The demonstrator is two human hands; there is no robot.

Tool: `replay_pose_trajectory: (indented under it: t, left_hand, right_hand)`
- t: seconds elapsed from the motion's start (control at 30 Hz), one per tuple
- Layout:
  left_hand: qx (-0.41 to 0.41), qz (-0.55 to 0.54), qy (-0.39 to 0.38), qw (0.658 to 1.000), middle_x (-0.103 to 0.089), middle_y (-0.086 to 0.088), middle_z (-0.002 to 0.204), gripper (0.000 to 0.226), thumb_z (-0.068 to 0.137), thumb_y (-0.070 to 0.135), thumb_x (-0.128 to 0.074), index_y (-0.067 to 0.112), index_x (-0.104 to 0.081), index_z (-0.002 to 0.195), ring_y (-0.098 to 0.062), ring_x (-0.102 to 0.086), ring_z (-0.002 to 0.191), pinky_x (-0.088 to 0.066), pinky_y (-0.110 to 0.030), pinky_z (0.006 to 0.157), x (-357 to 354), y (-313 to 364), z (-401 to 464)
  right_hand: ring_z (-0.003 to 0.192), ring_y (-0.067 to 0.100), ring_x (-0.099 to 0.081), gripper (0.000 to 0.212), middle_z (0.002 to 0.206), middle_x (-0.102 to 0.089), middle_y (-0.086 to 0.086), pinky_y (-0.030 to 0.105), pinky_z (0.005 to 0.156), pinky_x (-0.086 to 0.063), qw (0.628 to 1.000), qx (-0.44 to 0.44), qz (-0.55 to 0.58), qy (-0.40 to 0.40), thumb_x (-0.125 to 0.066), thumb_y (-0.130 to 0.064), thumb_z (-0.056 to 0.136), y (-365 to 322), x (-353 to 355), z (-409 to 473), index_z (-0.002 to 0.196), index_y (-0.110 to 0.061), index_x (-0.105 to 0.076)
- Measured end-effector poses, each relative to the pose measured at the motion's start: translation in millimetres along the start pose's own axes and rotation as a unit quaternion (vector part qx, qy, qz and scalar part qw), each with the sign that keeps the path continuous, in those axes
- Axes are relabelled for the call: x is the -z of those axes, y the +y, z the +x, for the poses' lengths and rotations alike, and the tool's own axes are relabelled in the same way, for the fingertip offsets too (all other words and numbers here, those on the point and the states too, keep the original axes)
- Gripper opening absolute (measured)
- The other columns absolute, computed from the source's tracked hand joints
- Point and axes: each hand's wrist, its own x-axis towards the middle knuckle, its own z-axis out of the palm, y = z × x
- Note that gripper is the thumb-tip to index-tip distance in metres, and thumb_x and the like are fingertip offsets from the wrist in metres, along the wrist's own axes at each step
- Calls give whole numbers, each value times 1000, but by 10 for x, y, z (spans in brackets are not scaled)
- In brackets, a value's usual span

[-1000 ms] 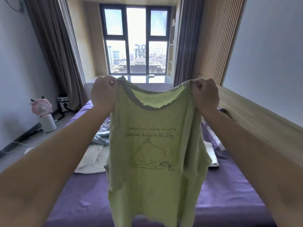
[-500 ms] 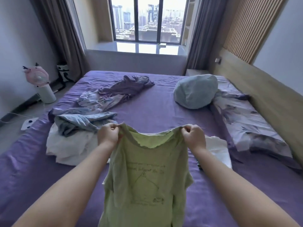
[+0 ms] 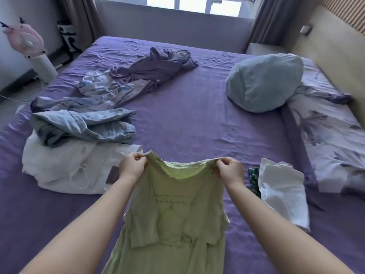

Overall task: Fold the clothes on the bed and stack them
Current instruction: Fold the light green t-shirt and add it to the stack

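Head view: left hand [image 3: 132,167] and right hand [image 3: 230,169] each pinch a shoulder of a green shirt [image 3: 173,210] hanging over the bed's [image 3: 197,123] near edge, unfolded. Rumpled clothes [image 3: 79,127] along the left edge await folding.

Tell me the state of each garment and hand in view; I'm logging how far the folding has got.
green T-shirt: unfolded, held up by its shoulders.
left hand: pinches the shirt's left shoulder.
right hand: pinches its right shoulder.
blue garment: crumpled, on the white garment.
white garment: unfolded, spread on the bed.
purple garment: crumpled.
white folded cloth: folded, lying flat.
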Motion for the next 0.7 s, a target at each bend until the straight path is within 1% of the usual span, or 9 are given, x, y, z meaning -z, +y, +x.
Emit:
replay_pose_trajectory:
  t: [0.07,0.13,0.2,0.23,0.37,0.5,0.6,0.7]
  left_hand:
    - [-1,21,-1,1000,-72,-13,97,17,86,16,-63,8,-71,98,-30,-65,97,-49,-39,90,-90,40,226]
    - [-8,25,-1,1000,-72,-11,96,14,87,16,-62,8,-72,95,-29,-64,96,-48,-36,91,-208,66,481]
    - [-10,47,1,999,-71,-8,94,13,87,16,-61,10,-71,93,-26,-63,94,-45,-30,81,-335,71,749]
    - [-10,58,-2,998,-71,-7,94,13,87,17,-61,10,-71,93,-26,-63,93,-43,-29,77,-408,57,886]
    - [6,75,-34,997,-72,-7,93,12,86,19,-61,13,-70,89,-26,-63,95,-47,-32,82,-727,-35,1449]
    - [16,116,-54,992,-73,-9,92,17,88,21,-60,10,-72,90,-28,-63,94,-44,-30,76,-1040,-274,1857]
    - [12,161,-70,984,-72,-12,94,21,90,20,-56,7,-73,92,-30,-62,95,-44,-32,75,-1287,-506,2059]
    - [-10,187,-66,980,-66,-16,107,23,92,17,-53,5,-70,101,-32,-59,99,-43,-32,78,-1480,-703,2118]
  right_hand:
    - [88,22,-66,13,89,-73,4,39,83,-52,1000,1,-9,5,-59,-17,87,-4,-115,187,89,-15,-72]
    - [90,22,-65,15,90,-72,4,35,83,-51,1000,1,-13,12,-58,-16,88,8,-230,391,91,-13,-72]
    - [90,23,-64,16,89,-72,4,36,83,-50,1000,-4,-12,21,-58,-15,89,26,-358,594,91,-12,-73]
    - [90,24,-64,16,89,-72,6,36,83,-50,999,-6,-15,29,-57,-14,89,49,-429,698,90,-10,-73]
    - [92,30,-63,18,93,-72,14,35,79,-46,996,-32,-35,75,-56,-9,89,175,-687,1136,90,-3,-73]
    - [90,32,-61,21,91,-71,17,33,73,-42,991,-82,-62,90,-53,-10,90,411,-1004,1499,87,0,-71]
    - [93,36,-60,22,92,-70,20,36,75,-42,990,-82,-84,82,-52,-9,91,632,-1316,1632,89,5,-69]
    - [101,34,-59,22,101,-68,17,34,81,-38,991,-38,-122,42,-50,-8,93,801,-1575,1661,97,4,-67]
